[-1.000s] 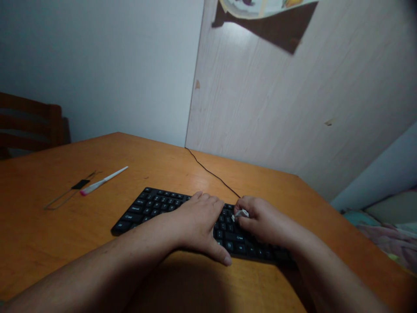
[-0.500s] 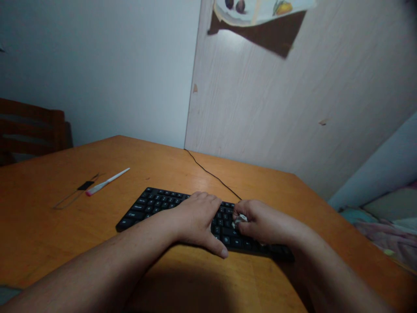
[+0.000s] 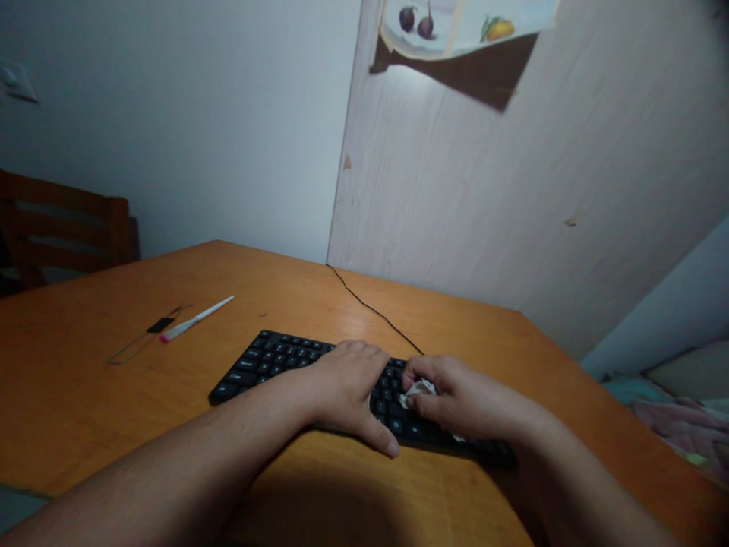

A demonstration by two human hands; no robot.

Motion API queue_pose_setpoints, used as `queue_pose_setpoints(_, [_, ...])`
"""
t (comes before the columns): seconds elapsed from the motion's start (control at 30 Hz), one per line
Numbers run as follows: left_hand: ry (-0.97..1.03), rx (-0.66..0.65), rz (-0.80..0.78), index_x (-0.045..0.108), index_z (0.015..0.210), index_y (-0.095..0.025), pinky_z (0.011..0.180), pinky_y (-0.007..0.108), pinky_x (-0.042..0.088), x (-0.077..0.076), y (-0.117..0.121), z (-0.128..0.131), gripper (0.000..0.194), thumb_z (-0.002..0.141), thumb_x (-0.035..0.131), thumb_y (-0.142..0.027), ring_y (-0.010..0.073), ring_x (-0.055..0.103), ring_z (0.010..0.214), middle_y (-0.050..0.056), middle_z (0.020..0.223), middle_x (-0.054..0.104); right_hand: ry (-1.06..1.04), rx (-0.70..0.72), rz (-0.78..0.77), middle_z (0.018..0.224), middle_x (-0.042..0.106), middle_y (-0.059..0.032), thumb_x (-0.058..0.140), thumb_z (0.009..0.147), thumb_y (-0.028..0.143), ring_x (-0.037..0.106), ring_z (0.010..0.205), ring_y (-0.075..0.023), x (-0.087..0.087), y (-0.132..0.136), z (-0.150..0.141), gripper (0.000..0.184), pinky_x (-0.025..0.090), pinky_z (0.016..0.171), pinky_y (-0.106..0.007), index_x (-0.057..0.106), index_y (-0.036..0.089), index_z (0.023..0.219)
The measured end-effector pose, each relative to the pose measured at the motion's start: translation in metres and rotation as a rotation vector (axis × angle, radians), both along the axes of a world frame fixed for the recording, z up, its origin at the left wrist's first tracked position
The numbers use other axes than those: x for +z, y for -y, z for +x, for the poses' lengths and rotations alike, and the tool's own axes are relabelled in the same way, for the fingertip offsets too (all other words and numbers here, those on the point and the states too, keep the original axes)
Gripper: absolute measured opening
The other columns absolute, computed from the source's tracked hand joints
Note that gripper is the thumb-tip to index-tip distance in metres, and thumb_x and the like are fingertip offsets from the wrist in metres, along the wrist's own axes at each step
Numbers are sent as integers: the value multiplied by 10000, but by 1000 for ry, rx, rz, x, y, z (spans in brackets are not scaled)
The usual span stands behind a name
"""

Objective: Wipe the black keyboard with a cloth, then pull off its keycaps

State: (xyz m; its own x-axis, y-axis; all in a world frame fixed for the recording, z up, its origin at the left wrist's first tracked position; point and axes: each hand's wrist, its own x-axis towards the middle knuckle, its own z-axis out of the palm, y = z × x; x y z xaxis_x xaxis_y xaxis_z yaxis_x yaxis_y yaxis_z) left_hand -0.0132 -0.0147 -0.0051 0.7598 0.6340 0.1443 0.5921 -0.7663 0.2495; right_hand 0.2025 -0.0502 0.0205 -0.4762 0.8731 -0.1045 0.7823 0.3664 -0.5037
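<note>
Wooden worktop (image 3: pixel 478 327) carries black keyboard (image 3: pixel 250 365). Thin cable (image 3: pixel 370 308) runs beyond keyboard. Left of keyboard lie white stick (image 3: pixel 199 317), pink-ended, and thin loop with black piece (image 3: pixel 160 325).

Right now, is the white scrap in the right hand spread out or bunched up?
Bunched up: the white scrap looks crumpled, pinched between thumb and fingers of the right hand at the keyboard.

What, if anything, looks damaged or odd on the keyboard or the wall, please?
The wall picture looks torn or peeling: its lower edge curves unevenly above a jagged brown piece. The wall panel has two small tan chips or scraps. The visible part of the keyboard looks undamaged.
</note>
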Motion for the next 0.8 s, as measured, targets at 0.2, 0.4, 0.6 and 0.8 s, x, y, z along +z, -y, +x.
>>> queue_pose_setpoints(0.2, [1,-4,4,560,1124,-182,916,422,421,0,-1,0,930,489,643,-856,329,562,1010,113,1072,615,87,64,120,753,621,21,554,743,141,515,642,-124,1,7,-19,109,318,547,-224,583,218,814])
queue_pose_setpoints(0.4, [16,-20,17,555,1158,-181,927,434,423,-3,-2,-1,952,489,649,-852,336,553,1028,117,1100,608,219,32,70,716,621,7,543,740,139,492,583,-118,4,4,-3,100,281,508,-233,598,206,790])
queue_pose_setpoints(0.6, [17,-19,15,549,1182,-182,927,439,423,-4,-2,-1,960,495,655,-845,337,553,1035,116,1117,608,238,27,21,708,620,5,538,751,143,503,583,-117,6,3,2,108,289,505,-223,599,198,821])
queue_pose_setpoints(0.8, [13,-24,22,549,1173,-172,924,433,425,-4,-3,0,955,499,660,-839,331,560,1016,114,1089,617,154,67,130,752,620,1,541,739,127,497,632,-115,3,8,-21,75,301,547,-224,559,191,774])
